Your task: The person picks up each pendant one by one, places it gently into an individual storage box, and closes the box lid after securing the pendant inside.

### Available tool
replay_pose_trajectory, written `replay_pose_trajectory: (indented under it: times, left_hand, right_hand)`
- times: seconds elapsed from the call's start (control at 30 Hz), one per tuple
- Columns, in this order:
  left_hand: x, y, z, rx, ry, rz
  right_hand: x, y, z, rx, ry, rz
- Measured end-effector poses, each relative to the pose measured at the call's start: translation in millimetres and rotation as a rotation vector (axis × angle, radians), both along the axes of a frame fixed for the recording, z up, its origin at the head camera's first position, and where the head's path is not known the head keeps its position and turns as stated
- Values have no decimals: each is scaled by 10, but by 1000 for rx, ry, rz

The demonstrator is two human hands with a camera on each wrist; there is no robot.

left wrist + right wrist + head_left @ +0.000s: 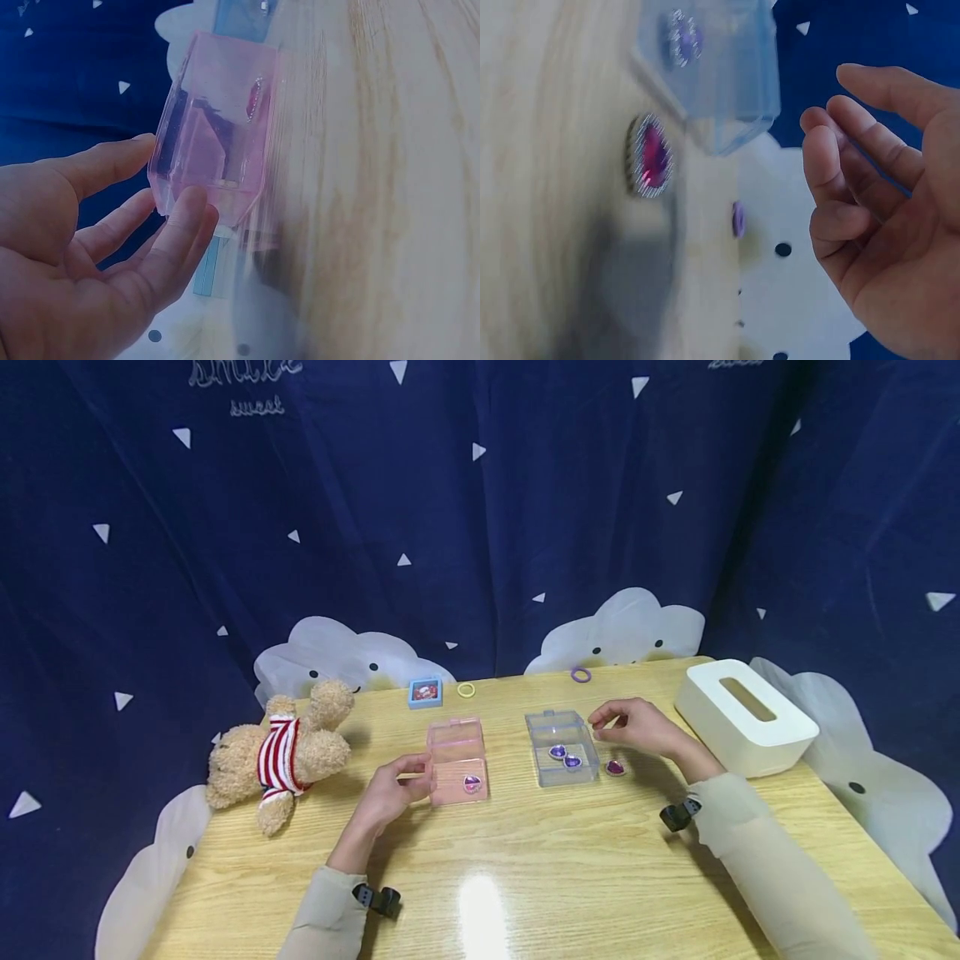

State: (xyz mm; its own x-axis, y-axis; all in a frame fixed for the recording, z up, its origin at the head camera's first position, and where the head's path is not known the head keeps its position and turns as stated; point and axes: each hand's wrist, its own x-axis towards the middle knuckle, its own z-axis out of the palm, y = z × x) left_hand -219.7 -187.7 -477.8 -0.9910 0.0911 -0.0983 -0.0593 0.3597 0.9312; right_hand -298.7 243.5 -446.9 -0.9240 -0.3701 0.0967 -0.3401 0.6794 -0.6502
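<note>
My left hand (393,789) is at the left side of a clear pink box (217,127), its fingertips right at the box wall in the left wrist view. The box's lid is raised, and a pink gem (472,784) with a silvery edge lies inside. Just right of a clear bluish box (551,775), my right hand (637,727) hovers with loosely bent fingers and nothing in them. That box is open too and holds two purple gems (572,761). A dark pink gem (652,157) lies on the table beside it, below the right hand.
A teddy bear (281,758) in a striped shirt lies at the left. Along the back edge are a small blue framed picture (425,692), a yellow ring (466,685) and a purple ring (581,669). A white tissue box (727,735) stands at the right, near my forearm.
</note>
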Motion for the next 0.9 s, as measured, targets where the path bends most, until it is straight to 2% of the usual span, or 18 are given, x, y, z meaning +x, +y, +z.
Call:
replay_pose_trajectory:
  times: [0.2, 0.5, 0.67, 0.9]
  left_hand:
    - [10, 7, 17, 15, -3, 4]
    - [-12, -1, -21, 13, -4, 8]
    - [-11, 2, -18, 8, -1, 7]
    - [-9, 7, -12, 1, -4, 8]
  right_hand:
    - [36, 173, -119, 37, -30, 3]
    - [71, 291, -331, 36, -143, 24]
    - [108, 317, -391, 47, -157, 34]
    - [120, 328, -464, 108, -129, 71]
